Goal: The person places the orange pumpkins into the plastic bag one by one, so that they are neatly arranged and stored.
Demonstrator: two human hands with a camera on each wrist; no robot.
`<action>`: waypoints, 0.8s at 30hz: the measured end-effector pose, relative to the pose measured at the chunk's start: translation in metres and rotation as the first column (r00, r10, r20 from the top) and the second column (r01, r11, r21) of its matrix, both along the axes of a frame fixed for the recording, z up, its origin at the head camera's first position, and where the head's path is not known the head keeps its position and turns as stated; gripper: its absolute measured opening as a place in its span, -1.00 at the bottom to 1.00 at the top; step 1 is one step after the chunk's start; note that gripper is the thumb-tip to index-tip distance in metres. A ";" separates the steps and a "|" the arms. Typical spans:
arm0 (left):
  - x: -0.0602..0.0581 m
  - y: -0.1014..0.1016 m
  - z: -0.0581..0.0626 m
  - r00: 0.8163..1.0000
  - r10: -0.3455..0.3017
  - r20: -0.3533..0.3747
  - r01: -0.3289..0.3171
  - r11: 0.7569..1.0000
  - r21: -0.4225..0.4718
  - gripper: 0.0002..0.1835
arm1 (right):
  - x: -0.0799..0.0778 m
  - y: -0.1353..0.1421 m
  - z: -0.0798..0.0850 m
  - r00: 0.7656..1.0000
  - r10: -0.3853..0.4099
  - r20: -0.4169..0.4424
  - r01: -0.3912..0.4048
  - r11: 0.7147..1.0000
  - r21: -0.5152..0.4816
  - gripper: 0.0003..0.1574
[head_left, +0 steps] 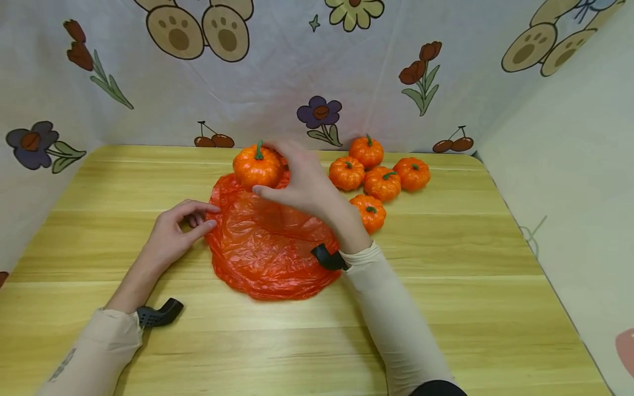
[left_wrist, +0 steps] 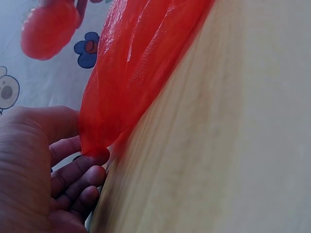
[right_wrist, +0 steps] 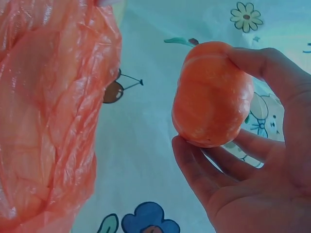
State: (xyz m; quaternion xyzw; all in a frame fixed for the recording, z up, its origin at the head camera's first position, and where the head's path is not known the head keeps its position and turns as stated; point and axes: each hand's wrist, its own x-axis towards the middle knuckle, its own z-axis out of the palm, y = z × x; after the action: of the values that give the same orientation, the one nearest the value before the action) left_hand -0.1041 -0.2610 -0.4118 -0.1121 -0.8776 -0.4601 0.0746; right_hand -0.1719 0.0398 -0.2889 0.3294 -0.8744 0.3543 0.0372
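Observation:
A thin red plastic bag (head_left: 267, 253) lies spread on the table, its crumpled rim forming a rough ring. At its left edge, my left hand (head_left: 173, 231) pinches the rim between thumb and fingers; the left wrist view has the film (left_wrist: 131, 73) rising from those fingertips. Over the far side of the bag, my right hand (head_left: 309, 181) grips a small orange toy pumpkin (head_left: 257, 166) with a green stem. In the right wrist view, thumb and fingers hold opposite sides of this pumpkin (right_wrist: 211, 97), apart from the bag (right_wrist: 48, 111).
Several more orange pumpkins (head_left: 382, 183) stand grouped on the wooden table (head_left: 470, 264), right of the bag and beyond my right forearm. A printed cloth (head_left: 267, 93) hangs behind the table's back edge. A pale wall (head_left: 569, 165) borders the right side.

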 end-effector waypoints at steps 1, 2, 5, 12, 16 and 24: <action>0.000 0.000 0.000 1.000 -0.001 -0.002 0.001 1.000 0.000 -0.73 | 0.000 -0.002 -0.001 1.000 0.003 -0.002 -0.003 1.000 0.006 -0.06; 0.000 0.000 0.000 1.000 -0.001 -0.005 0.001 1.000 -0.001 -0.73 | 0.000 -0.003 -0.002 1.000 0.003 -0.002 -0.003 1.000 0.011 -0.06; 0.000 0.001 0.000 1.000 -0.004 -0.010 0.004 1.000 0.002 -0.73 | 0.001 -0.005 -0.005 1.000 0.003 0.002 -0.003 1.000 0.020 -0.07; 0.000 0.002 0.001 1.000 -0.006 -0.013 0.006 1.000 -0.005 -0.73 | 0.001 -0.009 -0.014 0.997 0.020 0.071 -0.024 0.998 0.051 -0.06; 0.000 0.001 0.001 1.000 -0.007 -0.013 0.007 1.000 -0.001 -0.72 | 0.001 -0.014 -0.022 0.994 0.035 0.100 -0.041 0.997 0.067 -0.06; 0.000 0.000 0.001 1.000 -0.008 -0.016 0.008 1.000 0.010 -0.72 | 0.003 -0.028 -0.036 0.989 0.052 0.137 -0.070 0.990 0.125 -0.04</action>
State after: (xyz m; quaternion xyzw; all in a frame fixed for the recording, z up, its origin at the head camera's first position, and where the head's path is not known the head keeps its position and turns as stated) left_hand -0.1036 -0.2608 -0.4107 -0.1190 -0.8741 -0.4641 0.0804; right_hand -0.1692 0.0121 -0.3254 0.3334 -0.8855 0.3191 -0.0535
